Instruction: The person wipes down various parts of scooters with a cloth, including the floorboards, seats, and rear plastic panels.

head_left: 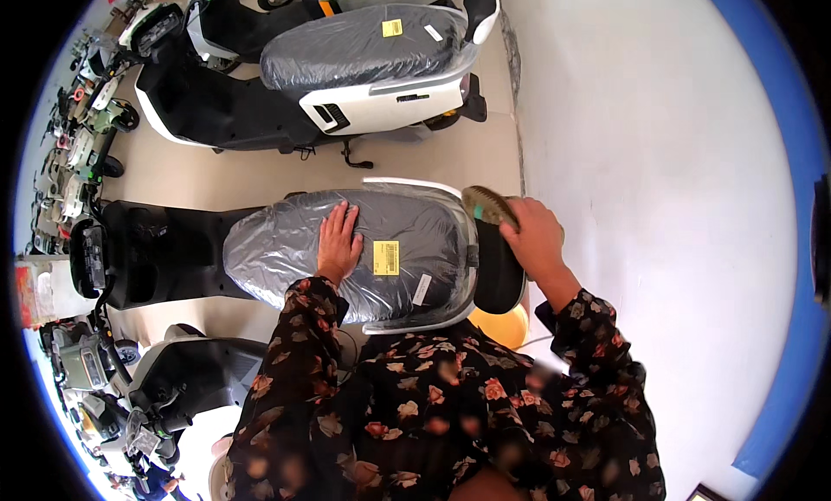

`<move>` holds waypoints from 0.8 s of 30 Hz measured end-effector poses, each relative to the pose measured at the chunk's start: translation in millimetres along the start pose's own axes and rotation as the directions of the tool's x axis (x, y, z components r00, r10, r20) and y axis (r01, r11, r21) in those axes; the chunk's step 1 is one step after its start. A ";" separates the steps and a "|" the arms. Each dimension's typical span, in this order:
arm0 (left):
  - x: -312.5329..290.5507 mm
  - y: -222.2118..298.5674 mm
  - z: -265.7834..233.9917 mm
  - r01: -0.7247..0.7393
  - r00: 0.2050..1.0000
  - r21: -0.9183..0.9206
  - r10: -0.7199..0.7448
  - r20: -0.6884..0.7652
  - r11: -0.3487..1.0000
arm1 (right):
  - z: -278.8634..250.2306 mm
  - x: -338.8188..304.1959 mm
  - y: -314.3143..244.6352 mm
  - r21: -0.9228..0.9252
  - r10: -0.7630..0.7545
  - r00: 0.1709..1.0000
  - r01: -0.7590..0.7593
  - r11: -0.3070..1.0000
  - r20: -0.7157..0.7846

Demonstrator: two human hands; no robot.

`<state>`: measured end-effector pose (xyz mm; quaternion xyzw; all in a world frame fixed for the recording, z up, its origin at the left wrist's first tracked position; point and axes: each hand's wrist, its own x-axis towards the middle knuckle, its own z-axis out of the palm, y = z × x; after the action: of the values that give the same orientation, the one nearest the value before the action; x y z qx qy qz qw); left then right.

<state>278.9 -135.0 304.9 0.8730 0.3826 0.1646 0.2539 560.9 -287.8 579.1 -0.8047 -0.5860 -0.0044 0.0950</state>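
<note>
A scooter stands crosswise before me, its dark seat (286,232) wrapped in clear plastic with a yellow label (386,258) and a small white sticker. My left hand (340,241) lies flat on that wrapped seat, fingers stretched out. Over at the seat's rear, my right hand (538,243) grips a scrub brush (486,204) with tan bristles and a green patch. The brush is at the far end of the black backrest (499,276); whether its underside touches the backrest is hidden.
Beyond stands a white and black scooter (381,107), also with a plastic-wrapped seat. A dark scooter (199,371) is at the near left. Below the backrest shows a yellow rounded object (502,328), partly covered by my body. A white wall (640,198) rises on the right.
</note>
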 end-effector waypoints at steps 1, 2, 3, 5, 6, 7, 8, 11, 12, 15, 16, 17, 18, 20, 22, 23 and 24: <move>0.4 -3.2 -0.4 0.009 1.000 0.020 -0.008 -0.003 1.000 | 5.0 -0.2 -0.2 0.147 0.116 0.991 -0.105 0.984 -0.072; 1.4 -8.8 -2.4 0.007 1.000 0.035 -0.006 -0.007 0.999 | 7.4 -1.0 -0.4 0.298 0.240 0.963 -0.195 0.934 -0.122; 2.1 -12.3 -0.9 0.008 1.000 0.038 -0.007 -0.019 0.999 | 4.0 -3.3 3.2 0.377 0.388 0.921 -0.349 0.858 -0.029; 2.8 -6.9 5.7 0.001 1.000 0.013 -0.001 -0.015 1.000 | 3.2 -18.5 23.3 0.611 0.515 0.857 -0.414 0.674 0.013; 7.5 -2.8 6.6 -0.004 1.000 -0.010 0.004 -0.011 1.000 | 0.9 -23.7 38.9 0.706 0.568 0.822 -0.425 0.567 0.038; 8.1 -4.9 4.9 -0.003 1.000 -0.019 0.003 -0.003 1.000 | 1.2 -27.9 47.9 0.808 0.611 0.779 -0.447 0.383 0.141; 9.1 -5.5 8.3 -0.006 1.000 -0.019 0.006 -0.004 1.000 | -3.2 -31.1 55.1 0.844 0.640 0.741 -0.464 0.269 0.203; 9.8 -13.6 15.3 -0.014 1.000 0.001 0.014 -0.006 1.000 | -13.0 -31.1 75.7 0.876 0.633 0.659 -0.478 -0.063 0.405; 9.0 -15.8 13.7 -0.017 1.000 0.013 0.017 0.003 1.000 | -14.1 -28.0 79.0 0.877 0.631 0.642 -0.461 -0.138 0.437; 16.3 -17.8 -0.9 -0.035 0.986 0.170 0.006 0.168 0.985 | -12.8 -6.1 92.6 0.857 0.599 0.618 -0.428 -0.286 0.509; 19.2 -13.4 -16.2 -0.049 0.967 0.236 -0.013 0.253 0.971 | -11.6 2.9 100.9 0.852 0.587 0.623 -0.436 -0.288 0.517; 23.1 -1.4 -36.2 -0.009 0.980 0.213 -0.033 0.197 0.977 | -8.4 12.2 108.4 0.845 0.570 0.628 -0.447 -0.294 0.530; 33.4 18.3 -57.1 0.032 0.989 0.186 -0.058 0.136 0.982 | -4.2 22.8 116.1 0.841 0.562 0.631 -0.461 -0.283 0.535; 53.8 40.6 -94.2 0.051 0.993 -0.034 -0.054 -0.103 0.998 | 12.2 51.0 128.7 0.823 0.519 0.645 -0.501 -0.267 0.561; 72.3 82.3 -133.0 -0.025 0.929 -0.362 -0.111 -0.352 0.932 | 26.0 81.3 148.0 0.801 0.471 0.653 -0.539 -0.261 0.593; 81.8 117.1 -167.3 -0.042 0.895 -0.482 -0.181 -0.408 0.875 | 34.3 93.7 157.7 0.789 0.443 0.659 -0.564 -0.244 0.609; 84.6 151.1 -202.6 -0.062 0.873 -0.540 -0.216 -0.437 0.839 | 45.2 103.0 165.5 0.774 0.415 0.660 -0.589 -0.231 0.626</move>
<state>324.9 -94.6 564.2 0.6805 0.4075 0.4661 0.3919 744.7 -232.5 522.4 -0.6715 -0.0429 0.4812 0.5619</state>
